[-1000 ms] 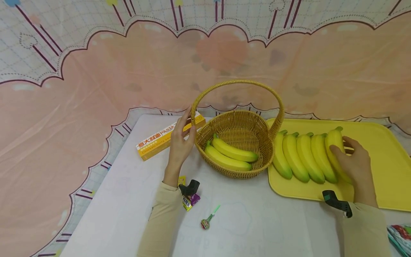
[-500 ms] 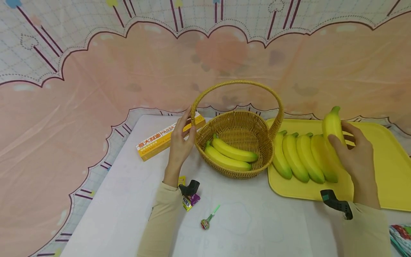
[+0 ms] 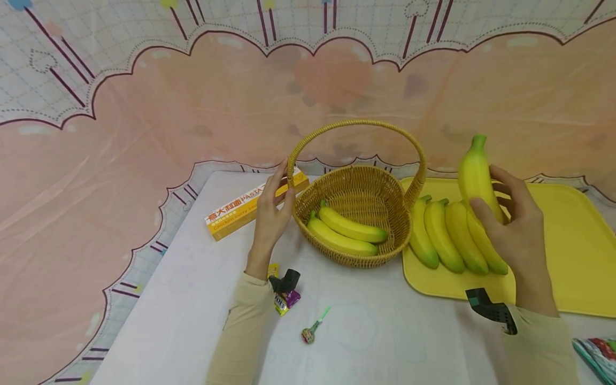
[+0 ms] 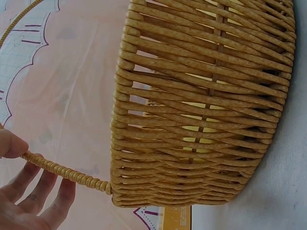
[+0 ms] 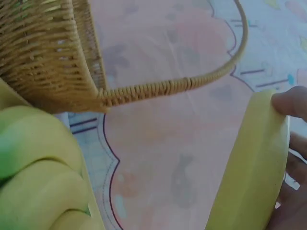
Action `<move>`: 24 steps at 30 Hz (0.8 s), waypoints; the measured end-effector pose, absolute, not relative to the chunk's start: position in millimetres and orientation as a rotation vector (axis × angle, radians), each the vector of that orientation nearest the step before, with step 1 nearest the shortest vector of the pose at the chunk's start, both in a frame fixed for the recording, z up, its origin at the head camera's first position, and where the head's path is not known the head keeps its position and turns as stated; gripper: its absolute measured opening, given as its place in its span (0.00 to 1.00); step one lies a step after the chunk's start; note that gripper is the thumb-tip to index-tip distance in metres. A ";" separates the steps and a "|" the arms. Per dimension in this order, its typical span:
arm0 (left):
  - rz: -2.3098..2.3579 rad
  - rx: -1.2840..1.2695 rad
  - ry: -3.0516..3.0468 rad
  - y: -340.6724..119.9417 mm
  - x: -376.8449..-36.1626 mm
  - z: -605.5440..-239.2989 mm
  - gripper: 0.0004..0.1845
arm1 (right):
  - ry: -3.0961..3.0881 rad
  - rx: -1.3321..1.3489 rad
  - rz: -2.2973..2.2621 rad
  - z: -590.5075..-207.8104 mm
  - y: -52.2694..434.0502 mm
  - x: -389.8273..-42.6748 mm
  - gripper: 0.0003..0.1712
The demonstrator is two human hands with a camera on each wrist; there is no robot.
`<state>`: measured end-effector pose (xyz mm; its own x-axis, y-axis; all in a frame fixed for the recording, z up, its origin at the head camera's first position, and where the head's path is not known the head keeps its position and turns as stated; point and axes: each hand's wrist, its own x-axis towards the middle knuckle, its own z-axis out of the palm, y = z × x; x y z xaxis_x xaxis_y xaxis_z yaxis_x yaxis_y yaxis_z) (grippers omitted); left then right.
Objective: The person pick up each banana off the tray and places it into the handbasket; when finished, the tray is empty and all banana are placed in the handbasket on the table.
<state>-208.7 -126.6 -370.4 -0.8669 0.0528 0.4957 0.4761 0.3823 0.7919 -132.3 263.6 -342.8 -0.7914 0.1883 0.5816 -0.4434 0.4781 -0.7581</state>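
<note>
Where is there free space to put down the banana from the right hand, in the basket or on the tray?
The wicker basket has bare floor behind its two bananas. The yellow tray is bare right of the four-banana row. It is crowded where that row meets the basket handle; the right hand holds the lifted banana there.

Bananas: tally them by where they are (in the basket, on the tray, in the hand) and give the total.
In the wicker basket: 2 bananas
On the yellow tray: 4 bananas
Held up in the right hand: 1 banana
Total: 7 bananas
</note>
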 end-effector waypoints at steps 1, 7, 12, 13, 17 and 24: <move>-1.489 -0.454 -2.260 -126.5 -208.6 -370.2 0.31 | -2.105 0.255 1.330 -342.4 260.6 -132.3 0.32; -1.521 -0.449 -2.258 -122.5 -201.5 -359.7 0.31 | -2.117 0.392 1.326 -337.3 241.4 -130.2 0.35; -1.517 -0.453 -2.259 -121.2 -196.4 -351.7 0.31 | -2.133 0.468 1.329 -336.2 225.7 -130.8 0.36; -1.512 -0.458 -2.255 -122.4 -198.7 -354.9 0.31 | -2.142 0.478 1.330 -336.0 222.6 -131.1 0.36; -1.491 -0.483 -2.242 -126.1 -205.1 -364.5 0.30 | -2.186 0.542 1.299 -336.6 210.3 -133.5 0.38; -1.497 -0.501 -2.242 -119.3 -186.9 -340.8 0.28 | -2.302 0.656 1.272 -338.7 184.6 -140.7 0.37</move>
<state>-186.9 -119.3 -340.8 -0.8572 0.0746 0.5095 0.4992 0.3630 0.7868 -140.7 184.6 -338.7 -0.7968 -0.1958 0.5717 -0.5883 0.4677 -0.6597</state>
